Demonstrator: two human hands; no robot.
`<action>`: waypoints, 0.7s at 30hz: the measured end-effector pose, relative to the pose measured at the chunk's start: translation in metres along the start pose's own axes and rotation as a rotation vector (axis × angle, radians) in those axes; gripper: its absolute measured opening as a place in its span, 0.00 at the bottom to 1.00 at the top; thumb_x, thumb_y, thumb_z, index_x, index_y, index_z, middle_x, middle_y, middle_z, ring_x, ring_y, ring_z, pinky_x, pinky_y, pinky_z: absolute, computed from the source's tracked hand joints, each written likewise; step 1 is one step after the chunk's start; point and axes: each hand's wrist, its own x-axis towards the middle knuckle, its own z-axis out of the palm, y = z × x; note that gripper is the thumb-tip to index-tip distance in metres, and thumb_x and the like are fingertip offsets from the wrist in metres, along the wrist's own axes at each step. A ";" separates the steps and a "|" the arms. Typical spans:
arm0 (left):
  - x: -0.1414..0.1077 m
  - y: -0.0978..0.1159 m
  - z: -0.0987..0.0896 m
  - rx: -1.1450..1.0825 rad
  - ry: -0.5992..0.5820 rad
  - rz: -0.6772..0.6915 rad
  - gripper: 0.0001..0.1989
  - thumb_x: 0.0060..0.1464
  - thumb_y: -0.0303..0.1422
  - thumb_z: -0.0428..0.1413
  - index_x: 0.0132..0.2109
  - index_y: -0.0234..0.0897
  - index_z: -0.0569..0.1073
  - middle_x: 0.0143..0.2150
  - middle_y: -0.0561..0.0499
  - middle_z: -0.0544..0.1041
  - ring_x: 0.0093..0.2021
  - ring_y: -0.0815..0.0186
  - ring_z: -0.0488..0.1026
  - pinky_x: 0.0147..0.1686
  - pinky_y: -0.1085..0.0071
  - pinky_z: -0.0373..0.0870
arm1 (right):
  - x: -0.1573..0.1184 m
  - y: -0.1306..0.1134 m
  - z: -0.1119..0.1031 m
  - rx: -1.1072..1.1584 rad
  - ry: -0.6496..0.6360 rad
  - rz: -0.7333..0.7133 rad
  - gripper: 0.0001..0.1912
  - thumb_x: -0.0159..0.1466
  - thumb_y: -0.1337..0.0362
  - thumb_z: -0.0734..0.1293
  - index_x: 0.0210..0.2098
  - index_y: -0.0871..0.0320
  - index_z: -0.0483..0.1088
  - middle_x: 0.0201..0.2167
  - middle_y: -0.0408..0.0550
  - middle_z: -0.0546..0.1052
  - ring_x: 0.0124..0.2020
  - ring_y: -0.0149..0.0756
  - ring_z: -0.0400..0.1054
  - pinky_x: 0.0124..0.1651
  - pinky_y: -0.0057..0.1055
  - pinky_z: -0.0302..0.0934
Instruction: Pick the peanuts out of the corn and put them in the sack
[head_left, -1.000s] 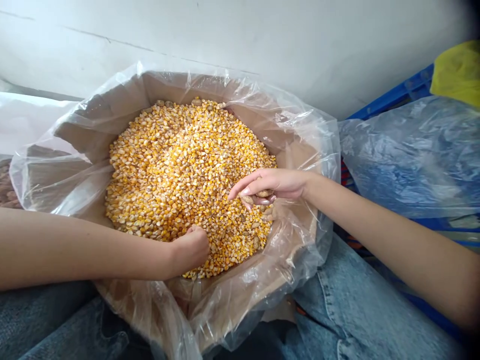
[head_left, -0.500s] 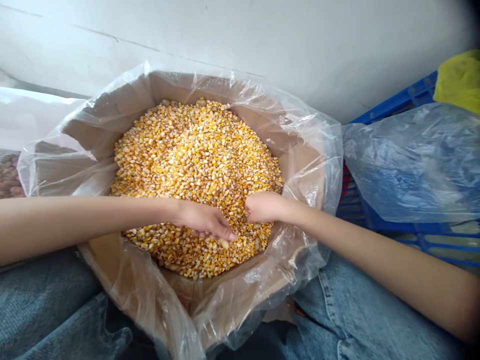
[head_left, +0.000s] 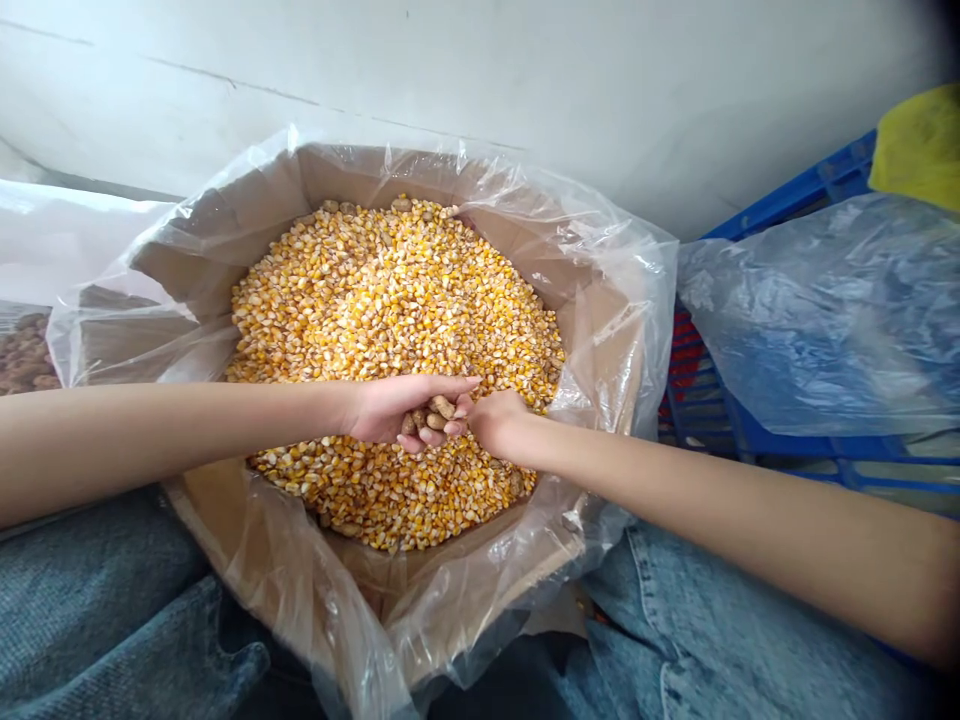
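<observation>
My left hand [head_left: 409, 410] is turned palm up over the corn, its fingers curled around several unshelled peanuts [head_left: 435, 418]. Right against its fingertips is my right hand [head_left: 499, 425], closed, with the back of the hand toward me. Whatever its fingers hold is hidden. Below both hands, yellow corn kernels [head_left: 390, 300] fill a cardboard box [head_left: 525, 215] lined with a clear plastic bag [head_left: 630, 260]. A few more peanuts [head_left: 402, 203] lie at the far edge of the corn.
At the left stands another container with brown, nut-like things [head_left: 28, 355] beside white sheeting [head_left: 67, 235]. A blue plastic crate [head_left: 802, 465] at the right carries a clear plastic bag [head_left: 832, 320] and something yellow [head_left: 919, 145]. A white wall [head_left: 480, 70] rises behind the box.
My left hand has turned from palm down to palm up, showing the peanuts in it. My right hand has come slightly left and now meets it.
</observation>
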 end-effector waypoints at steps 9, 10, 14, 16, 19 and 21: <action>0.010 -0.009 -0.006 0.420 0.183 0.070 0.13 0.48 0.42 0.49 0.35 0.35 0.65 0.22 0.58 0.61 0.17 0.77 0.52 0.16 0.78 0.49 | -0.031 0.029 -0.030 -0.111 -0.057 0.022 0.15 0.50 0.64 0.62 0.35 0.66 0.72 0.31 0.59 0.74 0.33 0.45 0.69 0.31 0.34 0.60; 0.013 -0.012 -0.005 0.543 0.219 0.081 0.13 0.48 0.40 0.48 0.37 0.35 0.66 0.24 0.57 0.65 0.19 0.77 0.56 0.18 0.78 0.53 | -0.032 0.033 -0.031 -0.101 -0.048 0.013 0.15 0.50 0.64 0.62 0.33 0.66 0.72 0.30 0.58 0.74 0.31 0.44 0.68 0.30 0.32 0.60; 0.031 -0.021 0.008 1.120 0.272 0.072 0.12 0.49 0.33 0.47 0.39 0.36 0.70 0.34 0.51 0.73 0.32 0.70 0.68 0.32 0.75 0.63 | -0.032 0.042 -0.036 -0.081 -0.021 -0.049 0.13 0.50 0.66 0.60 0.31 0.65 0.72 0.28 0.55 0.74 0.29 0.39 0.68 0.28 0.29 0.58; 0.045 -0.028 0.018 1.414 0.281 0.020 0.12 0.49 0.32 0.47 0.40 0.37 0.70 0.34 0.48 0.74 0.33 0.64 0.71 0.31 0.70 0.65 | -0.032 0.040 -0.037 -0.105 -0.023 -0.034 0.13 0.50 0.66 0.60 0.31 0.64 0.72 0.29 0.54 0.74 0.30 0.40 0.68 0.29 0.30 0.58; 0.069 -0.043 0.033 1.763 0.254 0.122 0.11 0.50 0.29 0.45 0.40 0.33 0.69 0.33 0.44 0.75 0.32 0.59 0.72 0.28 0.66 0.67 | -0.031 0.036 -0.036 -0.151 -0.052 -0.007 0.13 0.51 0.66 0.60 0.32 0.63 0.72 0.30 0.55 0.74 0.31 0.42 0.68 0.30 0.33 0.59; 0.084 -0.052 0.037 1.889 0.241 0.263 0.11 0.51 0.25 0.43 0.39 0.29 0.68 0.32 0.43 0.74 0.31 0.59 0.72 0.27 0.65 0.67 | -0.030 0.036 -0.033 -0.168 -0.044 -0.017 0.13 0.51 0.66 0.60 0.34 0.64 0.72 0.31 0.56 0.74 0.33 0.43 0.68 0.32 0.35 0.60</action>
